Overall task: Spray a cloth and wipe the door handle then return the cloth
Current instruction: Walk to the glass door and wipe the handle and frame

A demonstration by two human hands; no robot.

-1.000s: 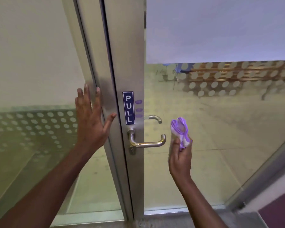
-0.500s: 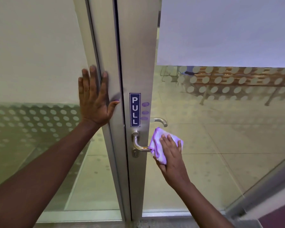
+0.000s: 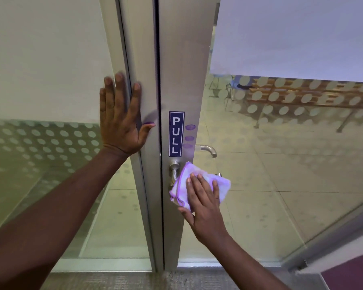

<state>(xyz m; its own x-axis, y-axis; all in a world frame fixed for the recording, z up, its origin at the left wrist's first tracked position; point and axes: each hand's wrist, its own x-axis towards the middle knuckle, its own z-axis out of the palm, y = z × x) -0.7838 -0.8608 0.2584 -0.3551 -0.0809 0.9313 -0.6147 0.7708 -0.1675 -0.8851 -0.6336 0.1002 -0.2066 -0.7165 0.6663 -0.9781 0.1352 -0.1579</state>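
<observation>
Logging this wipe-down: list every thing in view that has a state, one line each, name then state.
door: shut against the frame
door handle: mostly covered by the cloth, only its base showing
cloth: crumpled, pressed onto the handle
right hand: spread flat on the cloth
left hand: open, palm flat on the door frame
PULL sign: stuck on the door above the handle

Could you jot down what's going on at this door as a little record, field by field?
Setting: glass door in a metal frame
Sign: blue PULL label
Left hand: flat and open, resting on the neighbouring frame
Right hand: pressing a purple cloth over the door handle
Handle visible: only the part near the frame; the rest is under the cloth
Other handle: a second lever shows through the glass
Stage: wiping under way
</observation>
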